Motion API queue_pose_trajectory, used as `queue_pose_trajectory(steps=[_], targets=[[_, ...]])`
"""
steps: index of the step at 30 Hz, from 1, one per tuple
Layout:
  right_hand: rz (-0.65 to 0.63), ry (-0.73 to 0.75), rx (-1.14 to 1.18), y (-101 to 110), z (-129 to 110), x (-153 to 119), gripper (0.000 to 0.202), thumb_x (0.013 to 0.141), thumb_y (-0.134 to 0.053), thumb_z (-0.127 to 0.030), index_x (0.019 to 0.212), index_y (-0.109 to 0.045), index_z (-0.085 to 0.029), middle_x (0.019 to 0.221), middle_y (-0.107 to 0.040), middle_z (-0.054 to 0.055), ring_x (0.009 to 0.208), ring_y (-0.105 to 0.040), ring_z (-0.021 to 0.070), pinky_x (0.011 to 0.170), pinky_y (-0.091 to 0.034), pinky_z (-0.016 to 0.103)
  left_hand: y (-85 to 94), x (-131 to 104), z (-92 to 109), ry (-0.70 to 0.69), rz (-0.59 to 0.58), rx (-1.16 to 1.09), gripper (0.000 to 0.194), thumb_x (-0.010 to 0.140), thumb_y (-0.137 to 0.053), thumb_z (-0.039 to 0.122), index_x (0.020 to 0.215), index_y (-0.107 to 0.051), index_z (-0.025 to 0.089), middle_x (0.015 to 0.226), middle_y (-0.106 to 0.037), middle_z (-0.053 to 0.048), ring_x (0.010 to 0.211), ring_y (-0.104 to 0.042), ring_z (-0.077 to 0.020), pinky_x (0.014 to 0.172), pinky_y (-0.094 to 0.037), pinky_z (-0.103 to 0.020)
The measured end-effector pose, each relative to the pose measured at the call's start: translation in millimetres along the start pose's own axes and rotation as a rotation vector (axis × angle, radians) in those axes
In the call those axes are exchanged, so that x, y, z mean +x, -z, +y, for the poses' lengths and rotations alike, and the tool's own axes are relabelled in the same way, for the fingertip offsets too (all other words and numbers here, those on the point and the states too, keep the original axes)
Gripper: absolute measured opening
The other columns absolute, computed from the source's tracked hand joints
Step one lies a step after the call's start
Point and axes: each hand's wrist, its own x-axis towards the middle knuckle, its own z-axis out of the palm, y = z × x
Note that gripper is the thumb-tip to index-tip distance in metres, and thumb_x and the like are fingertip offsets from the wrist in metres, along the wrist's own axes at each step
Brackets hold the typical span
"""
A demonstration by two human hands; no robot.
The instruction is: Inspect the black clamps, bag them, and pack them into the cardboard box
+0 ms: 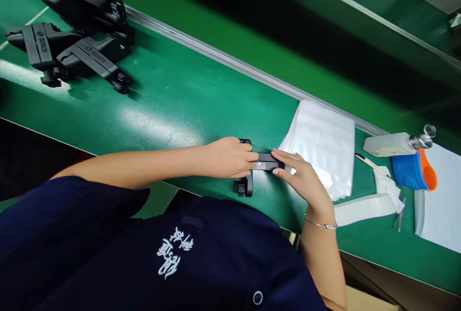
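A black device (266, 157) with a clamp-like crosspiece and a knob at its near end lies on the green table in front of my body. My left hand (230, 158) is closed over its left part, fingers wrapped across the body and hiding some of it. At the other end, my right hand (304, 176) pinches the device's right tip between thumb and fingers. A small pale patch shows on the side of the device between the hands.
Several black Bosch-marked devices (86, 56) are heaped at the far left. To the right lie clear plastic bags (324, 143), a cutter knife (372, 164), white strips (367, 209), tweezers (400, 216), a pump bottle (391, 144), blue and orange cups (406, 170) and white sheets (441, 205).
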Motion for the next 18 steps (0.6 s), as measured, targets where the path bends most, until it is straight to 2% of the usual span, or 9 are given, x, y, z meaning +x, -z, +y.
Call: queue_pose_trajectory(steps=[5,8,10,13,15,18], targets=[[0.016,0.017,-0.193,-6.9,-1.7,-2.7,0.036,0.089,-0.063,-0.028,0.124,-0.064,-0.035,0.132,-0.064,0.004,0.125,-0.057,0.0266,0.113,-0.026,0.064,0.9,20.0,9.0,-0.09,-0.009,0.1,0.019,0.09,-0.061,0.032,0.1,-0.069,0.018,0.084,-0.069,-0.006,0.085,-0.059,-0.0199,0.06,-0.035,-0.032],[0.027,0.022,-0.198,-9.4,-1.0,-3.8,0.036,0.089,-0.062,-0.029,0.124,-0.064,-0.036,0.131,-0.064,0.003,0.125,-0.057,0.0267,0.113,-0.024,0.065,-4.9,10.0,13.8,-0.137,0.029,0.118,0.015,0.09,-0.06,0.027,0.091,-0.069,0.016,0.082,-0.069,-0.007,0.083,-0.059,-0.0198,0.058,-0.033,-0.033],[0.023,0.028,-0.193,-8.5,0.4,-3.8,0.034,0.09,-0.061,-0.03,0.123,-0.065,-0.036,0.131,-0.065,0.003,0.124,-0.058,0.0269,0.113,-0.023,0.066,-7.8,-3.2,14.0,-0.134,0.063,0.099,0.016,0.092,-0.056,0.024,0.092,-0.069,0.017,0.081,-0.069,-0.007,0.082,-0.06,-0.0188,0.058,-0.033,-0.032],[0.005,0.058,-0.211,-7.7,2.0,-1.2,0.035,0.091,-0.059,-0.03,0.125,-0.063,-0.035,0.132,-0.063,0.004,0.125,-0.056,0.0268,0.113,-0.024,0.064,-9.0,-19.7,9.8,-0.074,0.061,0.112,0.023,0.094,-0.052,0.029,0.104,-0.069,0.017,0.078,-0.067,-0.006,0.079,-0.06,-0.0178,0.057,-0.033,-0.03],[-0.026,0.122,-0.233,-10.8,1.4,1.0,0.044,0.089,-0.061,-0.031,0.133,-0.057,-0.031,0.135,-0.06,0.007,0.126,-0.054,0.028,0.111,-0.031,0.061,-6.5,-24.8,4.3,-0.023,0.061,0.114,0.029,0.095,-0.049,0.036,0.112,-0.068,0.02,0.078,-0.067,-0.005,0.077,-0.06,-0.0174,0.056,-0.034,-0.029],[-0.031,0.26,-0.271,-21.5,-3.7,-1.5,0.053,0.089,-0.062,-0.031,0.14,-0.048,-0.025,0.13,-0.062,0.013,0.119,-0.057,0.0299,0.104,-0.042,0.057,2.3,-25.9,-7.1,0.187,0.197,0.027,0.036,0.097,-0.042,0.037,0.12,-0.065,0.022,0.081,-0.068,-0.003,0.075,-0.061,-0.016,0.06,-0.039,-0.026]])
